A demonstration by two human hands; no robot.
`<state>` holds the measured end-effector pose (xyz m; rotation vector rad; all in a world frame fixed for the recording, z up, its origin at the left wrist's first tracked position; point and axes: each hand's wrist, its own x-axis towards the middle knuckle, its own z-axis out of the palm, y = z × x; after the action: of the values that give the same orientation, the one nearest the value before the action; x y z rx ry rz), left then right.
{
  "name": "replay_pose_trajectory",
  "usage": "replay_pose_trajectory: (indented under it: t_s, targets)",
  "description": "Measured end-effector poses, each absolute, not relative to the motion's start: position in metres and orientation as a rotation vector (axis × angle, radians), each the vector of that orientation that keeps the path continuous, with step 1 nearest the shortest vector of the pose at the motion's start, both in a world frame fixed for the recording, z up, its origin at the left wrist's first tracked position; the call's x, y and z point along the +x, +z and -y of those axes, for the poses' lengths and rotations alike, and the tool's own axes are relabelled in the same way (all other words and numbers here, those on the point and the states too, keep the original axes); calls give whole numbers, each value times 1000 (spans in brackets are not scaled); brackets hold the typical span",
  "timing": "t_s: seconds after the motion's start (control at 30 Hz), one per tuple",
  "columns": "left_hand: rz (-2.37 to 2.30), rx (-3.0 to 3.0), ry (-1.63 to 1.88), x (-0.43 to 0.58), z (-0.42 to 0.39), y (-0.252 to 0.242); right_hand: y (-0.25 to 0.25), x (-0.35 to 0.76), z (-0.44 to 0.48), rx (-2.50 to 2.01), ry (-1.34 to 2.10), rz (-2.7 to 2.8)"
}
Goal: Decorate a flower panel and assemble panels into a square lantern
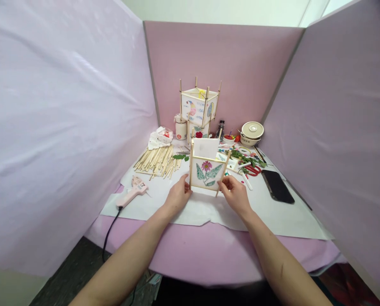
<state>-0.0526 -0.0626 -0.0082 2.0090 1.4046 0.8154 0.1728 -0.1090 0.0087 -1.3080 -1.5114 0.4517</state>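
Observation:
A small paper lantern [206, 168] with a wooden stick frame stands on the white paper sheet [205, 208] in the middle of the table. Its front panel shows a pink flower with green leaves. My left hand [178, 196] grips the lantern's lower left corner, fingers closed on the frame. My right hand [235, 193] pinches the lower right corner stick. Both hands hold the lantern upright just above or on the sheet; I cannot tell which.
A pink glue gun [132, 193] with a black cord lies at the left. A pile of wooden sticks [158, 160] is behind it. Two stacked finished lanterns [198, 109] stand at the back. Red scissors [252, 170], leaves, bowls [251, 133] and a black phone [277, 186] sit right. Pink partitions enclose the table.

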Motion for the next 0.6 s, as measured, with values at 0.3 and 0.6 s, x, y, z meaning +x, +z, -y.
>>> replay_pose_trajectory:
  t_s: [0.3,0.6]
  targets:
    - [-990,2030,1247,-82,26,94,7,173,106,-1308,438,1531]
    - [-742,2016,935,-62,6,127,9,172,106,-1309,422,1535]
